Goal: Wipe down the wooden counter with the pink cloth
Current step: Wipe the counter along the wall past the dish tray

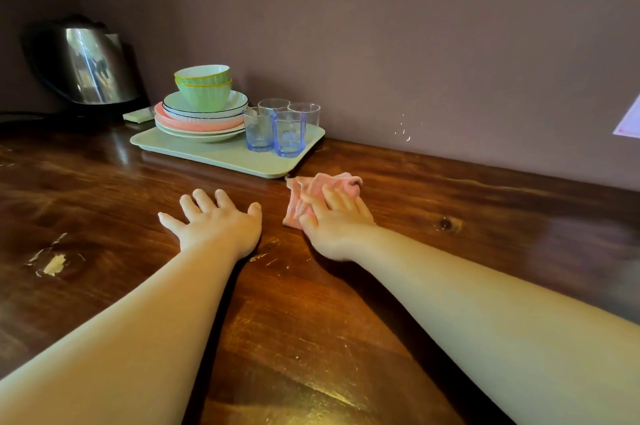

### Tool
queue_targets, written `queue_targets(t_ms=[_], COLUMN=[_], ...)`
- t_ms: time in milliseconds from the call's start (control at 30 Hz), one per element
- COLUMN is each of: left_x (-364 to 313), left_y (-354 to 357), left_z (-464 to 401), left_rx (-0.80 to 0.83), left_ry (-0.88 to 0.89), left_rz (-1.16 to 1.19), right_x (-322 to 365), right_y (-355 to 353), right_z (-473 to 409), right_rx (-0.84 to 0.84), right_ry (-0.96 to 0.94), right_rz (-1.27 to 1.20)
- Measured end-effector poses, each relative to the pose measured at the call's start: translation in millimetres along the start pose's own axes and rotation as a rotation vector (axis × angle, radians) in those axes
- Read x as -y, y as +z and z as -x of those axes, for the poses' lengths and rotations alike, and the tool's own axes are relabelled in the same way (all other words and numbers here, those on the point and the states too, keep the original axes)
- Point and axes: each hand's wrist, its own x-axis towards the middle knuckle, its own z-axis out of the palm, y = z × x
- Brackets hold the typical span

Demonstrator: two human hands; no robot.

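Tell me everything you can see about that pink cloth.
The pink cloth is a small, soft, ribbed-looking fabric, crumpled into loose folds. It lies on the wooden counter, just off the near right corner of the pale green tray. The right hand rests on it, fingers laid over its folds; the left hand lies apart.

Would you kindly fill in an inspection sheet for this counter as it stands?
Surface: wooden counter, glossy, pale chipped patch near its left side.
Job's things: pink cloth, crumpled, beside the tray's near corner.
Clutter: tray holding stacked plates, two green bowls, four glasses; kettle far left.
Hands: left hand flat on the counter; right hand pressing the cloth.
Cables: nothing seen.
Surroundings: plain wall; paper at right edge.
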Motion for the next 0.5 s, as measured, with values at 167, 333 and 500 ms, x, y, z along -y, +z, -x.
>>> queue_targets(t_ms=[167, 333, 500], left_x=[0.2, 6.9, 18.4], left_y=[-3.1, -5.7, -20.1], left_z=[1.3, -1.6, -2.9], left_rx=[0.005, 0.030, 0.094], left_ry=[0.003, 0.055, 0.216], left_rz=[0.010, 0.118, 0.241], right_x=[3.9, 8.6, 14.7], right_y=[-10.4, 1.6, -5.9], right_z=[-7.2, 14.7, 15.3], right_rx=[-0.008, 0.032, 0.011], right_ry=[0.018, -0.074, -0.073], right_rz=[-0.010, -0.033, -0.034])
